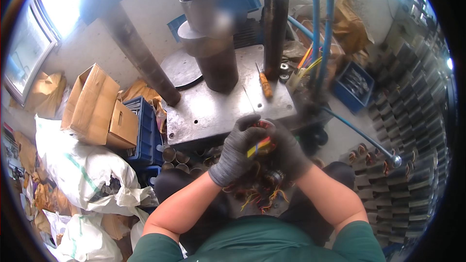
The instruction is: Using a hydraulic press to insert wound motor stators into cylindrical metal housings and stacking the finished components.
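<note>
Grip: my left hand (232, 151) holds a wire-wound part (265, 124); whether my blurred right hand (290, 153) holds it, I cannot tell. A screwdriver (264, 85) lies ahead.

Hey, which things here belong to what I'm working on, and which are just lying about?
Likely the job:
wired part between your left hand and right hand
loose wires below
perhaps the screwdriver, untouched on the metal plate

Seemingly just lying about:
cardboard boxes, left
white sacks, left
blue bin, right
</note>
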### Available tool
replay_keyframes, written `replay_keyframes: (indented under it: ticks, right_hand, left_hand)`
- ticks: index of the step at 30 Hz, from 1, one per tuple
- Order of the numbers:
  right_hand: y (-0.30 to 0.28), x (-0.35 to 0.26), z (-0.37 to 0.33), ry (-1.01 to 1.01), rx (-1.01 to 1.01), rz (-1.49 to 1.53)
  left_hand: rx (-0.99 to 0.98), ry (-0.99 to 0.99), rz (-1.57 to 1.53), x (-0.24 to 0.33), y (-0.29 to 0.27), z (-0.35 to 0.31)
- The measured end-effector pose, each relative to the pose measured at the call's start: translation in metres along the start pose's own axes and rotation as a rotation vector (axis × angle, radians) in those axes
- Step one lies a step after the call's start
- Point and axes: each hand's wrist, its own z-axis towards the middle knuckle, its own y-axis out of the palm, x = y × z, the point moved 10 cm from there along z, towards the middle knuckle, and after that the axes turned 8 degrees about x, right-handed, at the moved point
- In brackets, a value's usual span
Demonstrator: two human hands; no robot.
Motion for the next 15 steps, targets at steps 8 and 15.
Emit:
replay_keyframes:
  ticks: [8, 15]
  right_hand:
    - [-0.005, -0.012, -0.003, -0.149, 0.048, -0.306]
    - [0.019, -0.005, -0.020, -0.302, 0.030, -0.759]
  left_hand:
    - [0.126, -0.584, -0.345, -0.038, -0.008, 0.002]
    - [0.069, -0.329, 0.113, -0.041, -0.015, 0.006]
